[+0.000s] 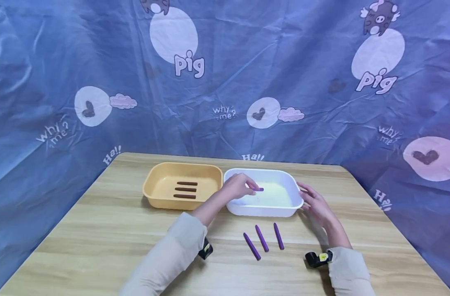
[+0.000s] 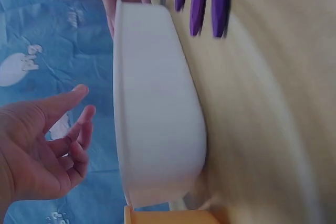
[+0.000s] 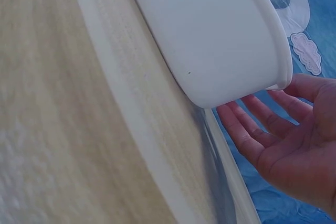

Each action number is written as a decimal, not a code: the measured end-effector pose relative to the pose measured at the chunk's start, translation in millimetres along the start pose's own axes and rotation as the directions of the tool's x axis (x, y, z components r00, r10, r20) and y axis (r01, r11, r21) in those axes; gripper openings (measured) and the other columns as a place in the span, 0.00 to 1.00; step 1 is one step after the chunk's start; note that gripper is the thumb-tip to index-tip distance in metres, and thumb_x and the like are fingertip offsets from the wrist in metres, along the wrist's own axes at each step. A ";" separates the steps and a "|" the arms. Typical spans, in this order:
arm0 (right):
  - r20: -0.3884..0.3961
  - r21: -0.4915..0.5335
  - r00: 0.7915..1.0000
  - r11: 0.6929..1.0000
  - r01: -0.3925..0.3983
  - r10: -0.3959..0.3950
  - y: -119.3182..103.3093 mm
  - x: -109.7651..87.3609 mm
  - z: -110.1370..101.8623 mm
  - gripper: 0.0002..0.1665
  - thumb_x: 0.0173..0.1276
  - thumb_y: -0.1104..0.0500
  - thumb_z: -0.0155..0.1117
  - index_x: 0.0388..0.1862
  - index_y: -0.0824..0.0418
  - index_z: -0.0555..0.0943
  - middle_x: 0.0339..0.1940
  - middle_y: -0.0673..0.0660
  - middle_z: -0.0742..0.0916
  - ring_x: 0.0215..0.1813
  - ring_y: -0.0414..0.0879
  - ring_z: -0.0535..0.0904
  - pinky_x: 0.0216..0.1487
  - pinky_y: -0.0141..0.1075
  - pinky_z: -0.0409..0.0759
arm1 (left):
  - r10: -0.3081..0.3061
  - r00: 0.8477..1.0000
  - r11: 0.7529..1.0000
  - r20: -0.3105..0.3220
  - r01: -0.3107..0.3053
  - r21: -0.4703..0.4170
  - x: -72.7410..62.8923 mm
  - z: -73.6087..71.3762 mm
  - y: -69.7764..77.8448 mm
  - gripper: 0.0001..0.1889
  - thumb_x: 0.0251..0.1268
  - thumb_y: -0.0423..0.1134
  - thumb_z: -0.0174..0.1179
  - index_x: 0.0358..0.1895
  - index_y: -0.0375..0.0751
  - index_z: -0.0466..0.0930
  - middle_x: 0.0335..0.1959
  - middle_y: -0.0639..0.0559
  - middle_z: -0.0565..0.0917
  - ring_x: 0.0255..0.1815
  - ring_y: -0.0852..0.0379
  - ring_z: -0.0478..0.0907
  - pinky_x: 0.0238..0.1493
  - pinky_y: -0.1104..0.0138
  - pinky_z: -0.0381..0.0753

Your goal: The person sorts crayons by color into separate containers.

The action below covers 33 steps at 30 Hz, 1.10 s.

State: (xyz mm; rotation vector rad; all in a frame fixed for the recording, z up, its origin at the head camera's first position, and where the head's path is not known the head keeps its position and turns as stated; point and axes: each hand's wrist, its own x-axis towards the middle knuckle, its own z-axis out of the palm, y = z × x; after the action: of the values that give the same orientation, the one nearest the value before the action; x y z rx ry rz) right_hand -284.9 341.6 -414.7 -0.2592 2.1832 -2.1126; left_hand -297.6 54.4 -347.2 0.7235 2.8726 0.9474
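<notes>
My left hand (image 1: 239,187) is over the left part of a white tray (image 1: 261,212). A purple crayon (image 1: 261,189) shows just beyond its fingertips in the head view. In the left wrist view the thumb stands apart from the bent fingers, and no crayon is visible between them. My right hand (image 1: 318,206) rests against the tray's right end, its extended fingers (image 3: 247,140) at the outer wall and the thumb by the rim. Three more purple crayons, a left one (image 1: 252,246), a middle one (image 1: 261,238) and a right one (image 1: 278,236), lie on the table before the tray.
A yellow-orange tray (image 1: 160,203) adjoins the white one on the left. Inside it, three brown crayons (image 1: 185,189) lie side by side. Both trays stand on a wooden table (image 1: 99,246), with a blue patterned cloth (image 1: 225,82) hanging behind.
</notes>
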 end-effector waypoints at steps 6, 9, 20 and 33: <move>0.004 0.030 1.000 0.999 0.016 -0.016 -0.5 0.2 -1.6 0.32 0.74 0.61 0.44 0.70 0.71 0.48 0.47 0.48 0.77 0.44 0.40 0.77 0.46 0.34 0.76 | 0.087 0.995 0.992 0.043 -0.083 -0.095 -32.0 5.1 -5.8 0.06 0.52 0.37 0.67 0.35 0.49 0.87 0.30 0.59 0.83 0.24 0.65 0.71 0.24 0.72 0.67; 0.007 0.031 1.000 0.999 0.017 -0.017 -1.9 0.0 -1.8 0.32 0.74 0.61 0.45 0.70 0.70 0.48 0.48 0.49 0.77 0.45 0.41 0.77 0.46 0.34 0.76 | 0.084 0.993 0.990 0.078 -0.075 -0.117 -44.9 9.1 -10.8 0.06 0.53 0.36 0.67 0.35 0.49 0.87 0.31 0.59 0.84 0.26 0.66 0.72 0.26 0.73 0.68; 0.013 0.023 1.000 1.000 0.006 -0.006 -1.8 1.2 1.8 0.32 0.74 0.61 0.45 0.70 0.69 0.48 0.49 0.48 0.75 0.46 0.40 0.77 0.48 0.34 0.75 | 0.065 0.997 0.981 0.044 -0.055 -0.188 -69.9 24.9 -26.5 0.06 0.52 0.37 0.67 0.34 0.50 0.87 0.32 0.64 0.83 0.26 0.67 0.71 0.28 0.72 0.69; 0.015 0.031 1.000 0.999 0.008 -0.009 1.4 3.4 -0.6 0.32 0.73 0.60 0.46 0.71 0.68 0.50 0.50 0.48 0.75 0.47 0.40 0.77 0.49 0.34 0.75 | 0.180 0.966 0.949 0.186 -0.121 -0.293 -71.4 56.5 -51.9 0.13 0.46 0.30 0.69 0.38 0.43 0.85 0.32 0.59 0.83 0.29 0.68 0.74 0.36 0.74 0.71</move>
State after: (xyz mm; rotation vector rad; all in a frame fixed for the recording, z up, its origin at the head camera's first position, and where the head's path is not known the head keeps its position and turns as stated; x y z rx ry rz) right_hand -288.5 341.7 -416.0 -0.2819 2.1427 -2.1400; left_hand -246.0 17.8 -430.7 0.9605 2.4625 1.1835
